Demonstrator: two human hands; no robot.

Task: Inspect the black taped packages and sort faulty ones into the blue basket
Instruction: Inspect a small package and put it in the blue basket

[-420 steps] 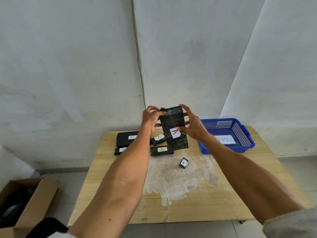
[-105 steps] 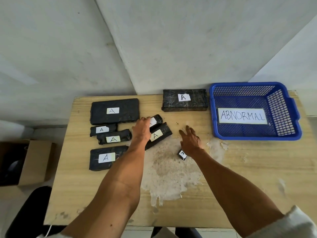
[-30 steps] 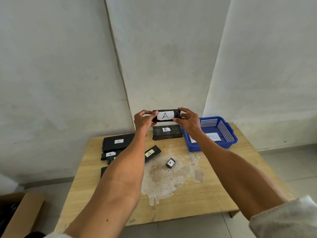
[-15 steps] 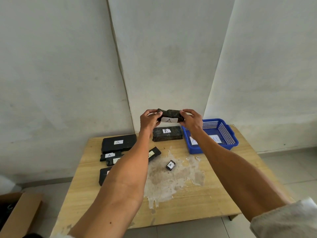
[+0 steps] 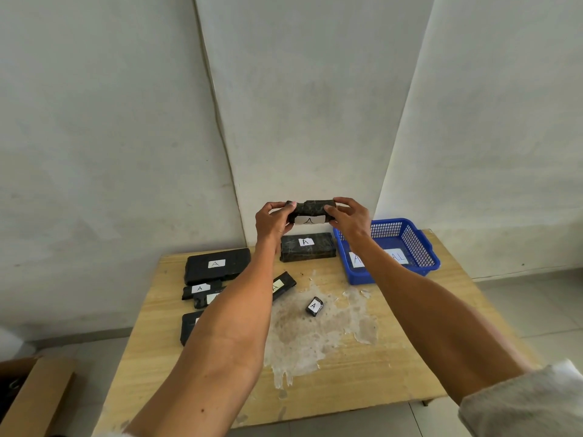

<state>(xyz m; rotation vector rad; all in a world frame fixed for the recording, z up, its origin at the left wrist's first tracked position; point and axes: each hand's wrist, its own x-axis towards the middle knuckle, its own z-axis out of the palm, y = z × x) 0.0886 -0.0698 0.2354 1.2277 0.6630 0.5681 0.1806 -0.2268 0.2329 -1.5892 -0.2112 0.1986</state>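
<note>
While both hands, left hand (image 5: 272,219) and right hand (image 5: 348,218), clenched their grip on a labelled black taped package (image 5: 310,211), it hung above the counter (image 5: 394,348).

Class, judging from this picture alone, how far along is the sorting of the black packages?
Done: nothing sorted as faulty; the blue basket shows only its paper label. In hand: the left hand and right hand hold one small package up by its ends above the table. Left: seven packages lie on the table, including the small one and the large one by the basket.
</note>
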